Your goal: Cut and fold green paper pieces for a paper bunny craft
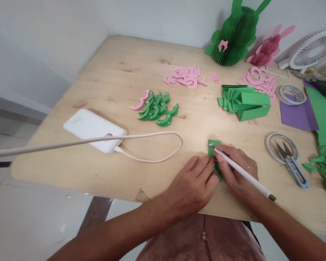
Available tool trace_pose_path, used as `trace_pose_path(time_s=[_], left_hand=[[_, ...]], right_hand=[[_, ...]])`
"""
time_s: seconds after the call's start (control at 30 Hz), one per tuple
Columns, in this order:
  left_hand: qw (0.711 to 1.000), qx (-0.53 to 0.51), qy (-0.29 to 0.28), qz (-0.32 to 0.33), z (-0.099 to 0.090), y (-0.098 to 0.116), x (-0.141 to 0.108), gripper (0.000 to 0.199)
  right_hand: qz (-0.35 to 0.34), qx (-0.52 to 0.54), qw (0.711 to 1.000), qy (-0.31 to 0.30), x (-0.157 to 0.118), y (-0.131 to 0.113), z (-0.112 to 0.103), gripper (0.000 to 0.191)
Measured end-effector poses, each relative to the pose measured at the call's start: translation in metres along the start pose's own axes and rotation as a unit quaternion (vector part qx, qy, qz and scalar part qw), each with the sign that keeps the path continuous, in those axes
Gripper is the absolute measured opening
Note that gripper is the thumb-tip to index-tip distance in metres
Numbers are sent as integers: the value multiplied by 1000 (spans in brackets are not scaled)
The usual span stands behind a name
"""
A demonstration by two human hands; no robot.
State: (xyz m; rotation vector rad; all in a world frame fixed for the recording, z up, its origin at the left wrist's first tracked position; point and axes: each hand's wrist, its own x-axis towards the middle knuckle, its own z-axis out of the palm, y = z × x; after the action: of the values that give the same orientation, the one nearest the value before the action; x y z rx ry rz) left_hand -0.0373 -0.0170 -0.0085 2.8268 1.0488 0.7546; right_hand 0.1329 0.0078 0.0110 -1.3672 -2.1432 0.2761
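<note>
My right hand [237, 168] is closed around a slim white pen [247, 177], its dark tip on a small green paper piece [214, 145] near the table's front edge. A short white mark shows by the tip. My left hand [194, 181] holds the paper down from the left, fingers bent and close together over its edge. Both hands hide the lower part of the paper. Left of them lies a heap of curved green paper cutouts [154, 107] with white marks, a pink curved cutout [141, 101] beside it.
A white power bank [93, 128] with a cable [152, 135] lies left. Folded green paper [244, 101] and pink cutouts [184, 77] lie farther back. Blue-handled snips [296, 168] rest on a tape roll [271, 146] at right. Behind stand a green paper rabbit [235, 36] and a fan [313, 50].
</note>
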Motion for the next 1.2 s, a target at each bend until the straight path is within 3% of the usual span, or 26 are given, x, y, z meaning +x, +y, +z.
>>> trace_pose_path(time_s=[0.4,0.8,1.1,1.2], left_hand=[[998,8,64,-3,-5,3,-1,14],[999,22,27,-10,-2,7,1,18],[999,14,32,-11,4,5,0,16],[999,15,34,-9,4,5,0,15]], right_hand=[[-15,-8,1000,8,2,-1,0,18],[-10,-9,1000,5,1,-1,0,19],[-16,-10,1000,11,2,-1,0,19],[12,14,1000,6,2,0,0,18]])
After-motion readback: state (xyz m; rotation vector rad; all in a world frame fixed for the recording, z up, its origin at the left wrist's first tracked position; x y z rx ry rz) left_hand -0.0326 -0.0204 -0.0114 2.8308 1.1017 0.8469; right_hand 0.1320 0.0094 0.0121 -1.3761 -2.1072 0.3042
